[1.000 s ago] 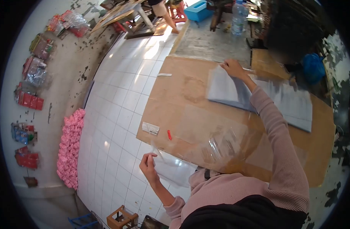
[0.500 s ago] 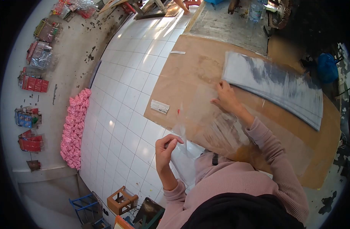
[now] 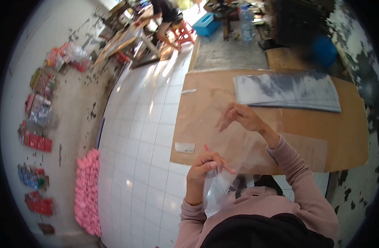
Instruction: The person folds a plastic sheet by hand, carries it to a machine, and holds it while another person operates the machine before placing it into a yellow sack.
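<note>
And here we are at the cardboard surface, my two hands apart from each other! My left hand is at the near edge, not far from the near left corner, thumb and fingers pinched on a piece of clear plastic film. That film drops from my fingers, past the near edge and in front of my body; its exact outline is hard to make out.

Over to my right hand, up above the middle of the surface, fingers loosely spread and blurred, just on the near side of the stack of greyish plastic sheets. That stack lies lengthwise along the far edge, stretching towards the far right corner, one sheet on another.

A clear sheet lies flat by the near edge, on the right half. A white label sits in the near left corner, and a white strip lies by the left edge, close to the far left corner. Something small and red shows just beyond my left hand, too blurred to name. Past the far edge stand a blue bin and a plastic bottle.
</note>
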Demonstrator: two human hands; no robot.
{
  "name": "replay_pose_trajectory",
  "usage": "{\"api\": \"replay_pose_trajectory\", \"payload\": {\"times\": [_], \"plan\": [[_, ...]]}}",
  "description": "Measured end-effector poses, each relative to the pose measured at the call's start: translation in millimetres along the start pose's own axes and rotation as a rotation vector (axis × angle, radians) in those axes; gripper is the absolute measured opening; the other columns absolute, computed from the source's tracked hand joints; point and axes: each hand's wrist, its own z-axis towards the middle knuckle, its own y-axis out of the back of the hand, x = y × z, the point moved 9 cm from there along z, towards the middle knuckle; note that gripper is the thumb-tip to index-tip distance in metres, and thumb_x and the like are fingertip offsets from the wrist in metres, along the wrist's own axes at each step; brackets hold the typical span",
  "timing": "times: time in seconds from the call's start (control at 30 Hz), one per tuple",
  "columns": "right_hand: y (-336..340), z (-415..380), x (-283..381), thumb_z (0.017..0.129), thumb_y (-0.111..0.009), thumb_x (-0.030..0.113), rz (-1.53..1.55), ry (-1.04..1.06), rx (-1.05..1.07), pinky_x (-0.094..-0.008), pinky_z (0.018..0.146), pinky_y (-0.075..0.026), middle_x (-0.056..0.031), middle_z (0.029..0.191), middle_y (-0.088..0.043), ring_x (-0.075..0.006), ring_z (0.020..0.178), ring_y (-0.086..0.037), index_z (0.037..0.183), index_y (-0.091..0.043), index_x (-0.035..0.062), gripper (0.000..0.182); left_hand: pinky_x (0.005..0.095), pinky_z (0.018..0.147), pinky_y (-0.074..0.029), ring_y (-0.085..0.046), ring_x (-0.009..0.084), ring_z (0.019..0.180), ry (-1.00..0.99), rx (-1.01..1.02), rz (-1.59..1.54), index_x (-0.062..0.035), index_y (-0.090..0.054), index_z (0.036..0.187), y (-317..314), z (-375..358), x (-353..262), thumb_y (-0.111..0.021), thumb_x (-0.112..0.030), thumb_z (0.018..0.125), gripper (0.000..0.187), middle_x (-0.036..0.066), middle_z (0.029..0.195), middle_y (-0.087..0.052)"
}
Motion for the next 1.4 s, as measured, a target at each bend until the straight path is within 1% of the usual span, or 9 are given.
{"api": "replay_pose_trajectory", "payload": {"times": [0.2,0.4,0.53,0.73,0.8,0.93,1.13,1.27,1.4], "plan": [[-21.9,-103.9,112.6,0.089,-0.045,0.027,-0.216,0.339,-0.360,-0.0323,0.076,-0.047,-0.0125,0.092,-0.057,-0.0217,0.084,-0.059,0.096,-0.047,-0.0007,0.029,0.0192,0.055,-0.035,-0.043,0.0053,0.054,-0.171,-0.326,0.336,-0.0020,-0.052,0.077,-33.7,52.6,-47.9,-0.044,-0.015,0.088,0.019,0.008,0.073,-0.060],[-93.4,-268.0,179.9,0.082,-0.059,0.017,-0.356,0.751,-0.751,-0.0308,0.069,-0.050,-0.0137,0.087,-0.061,-0.0219,0.078,-0.062,0.100,-0.046,-0.0037,0.031,0.0157,0.045,-0.026,-0.036,0.0011,0.049,-0.182,0.094,0.349,-0.0016,-0.055,0.081,-189.9,79.7,26.0,-0.042,-0.015,0.090,0.021,0.001,0.071,-0.059],[-154.1,-420.0,198.8,0.076,-0.063,0.001,-0.538,0.534,-1.220,-0.0297,0.061,-0.052,-0.0156,0.079,-0.063,-0.0235,0.069,-0.064,0.095,-0.050,-0.0059,0.024,0.0162,0.044,-0.025,-0.035,0.0009,0.049,-0.058,0.273,0.344,-0.0007,-0.058,0.085,-298.4,50.5,110.3,-0.045,-0.016,0.089,0.020,-0.001,0.067,-0.056],[-329.2,-668.9,240.1,0.071,-0.065,0.000,-0.828,0.621,-2.028,-0.0267,0.051,-0.050,-0.0154,0.075,-0.063,-0.0220,0.059,-0.063,0.083,-0.055,-0.0031,0.015,0.0178,0.046,-0.018,-0.025,0.0001,0.052,0.061,0.423,0.402,-0.0019,-0.058,0.086,-380.3,-15.4,232.7,-0.047,-0.018,0.089,0.020,-0.008,0.058,-0.033],[-392.8,-743.5,240.2,0.069,-0.067,0.001,-0.915,0.599,-2.288,-0.0242,0.051,-0.048,-0.0132,0.074,-0.063,-0.0197,0.061,-0.063,0.082,-0.056,-0.0030,0.017,0.0191,0.047,-0.025,-0.032,0.0026,0.052,0.137,0.443,0.540,-0.0017,-0.058,0.082,-371.4,-32.0,301.8,-0.048,-0.021,0.089,0.023,-0.007,0.059,-0.039],[-506.6,-835.1,229.3,0.068,-0.068,0.004,-0.999,0.729,-2.568,-0.0226,0.058,-0.046,-0.0099,0.072,-0.062,-0.0153,0.064,-0.060,0.085,-0.058,-0.0025,0.021,0.0291,0.056,-0.041,-0.051,0.0165,0.060,-0.134,0.462,1.018,0.0054,-0.054,0.078,-309.1,-63.6,392.5,-0.051,-0.018,0.086,0.025,0.010,0.065,-0.056],[-646.6,-940.0,201.6,0.070,-0.069,0.012,-0.980,0.658,-2.970,-0.0234,0.061,-0.043,-0.0066,0.074,-0.061,-0.0116,0.068,-0.057,0.082,-0.061,0.0000,0.019,0.0454,0.070,-0.041,-0.055,0.0398,0.075,0.127,0.096,1.310,0.0084,-0.059,0.092,-164.0,-86.5,460.2,-0.044,-0.044,0.086,0.055,0.025,0.084,-0.060],[-720.6,-983.3,196.2,0.073,-0.069,0.019,-1.017,0.670,-3.200,-0.0221,0.056,-0.040,-0.0021,0.069,-0.057,-0.0108,0.063,-0.054,0.076,-0.062,0.0018,0.019,0.0449,0.070,-0.042,-0.055,0.0403,0.078,0.220,0.093,1.326,0.0089,-0.059,0.091,-168.3,-92.7,513.9,-0.041,-0.044,0.087,0.056,0.026,0.086,-0.060],[-796.0,-1027.8,203.1,0.078,-0.063,0.035,-1.172,0.234,-3.446,-0.0175,0.053,-0.037,0.0015,0.069,-0.056,-0.0044,0.062,-0.050,0.078,-0.063,0.0023,0.032,0.0411,0.065,-0.044,-0.056,0.0346,0.069,0.365,0.164,1.262,0.0076,-0.061,0.088,-203.0,-74.0,615.8,-0.039,-0.046,0.087,0.058,0.021,0.081,-0.061]]}}
